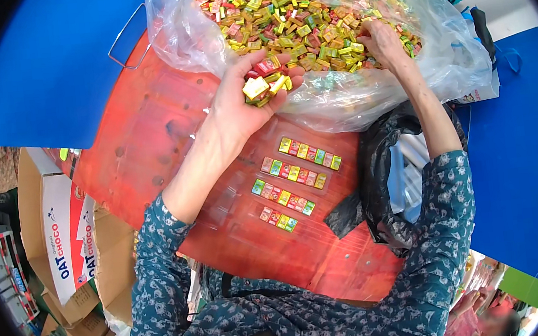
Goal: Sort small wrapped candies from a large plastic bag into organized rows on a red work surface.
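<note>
My left hand (pixel 236 100) is palm up at the near edge of a large clear plastic bag (pixel 182 37), cupping a small heap of wrapped candies (pixel 267 81) in yellow, red and green. Inside the bag lies a big pile of the same candies (pixel 288 33). My right hand (pixel 385 43) reaches into the right part of that pile with fingers bent together; whatever is at its fingertips is hidden. Nearer to me, clear plastic trays hold several rows of candies (pixel 293 172). The nearest row (pixel 278 219) is shorter than the others.
Transparent trays (pixel 220 202) lie left of the rows on the red tabletop (pixel 149 134). A black plastic bag (pixel 374 184) with clear and bluish plastic inside stands right, beneath my right forearm. Open cardboard boxes (pixel 61 233) sit at lower left. A wire handle (pixel 129 42) rises near the bag.
</note>
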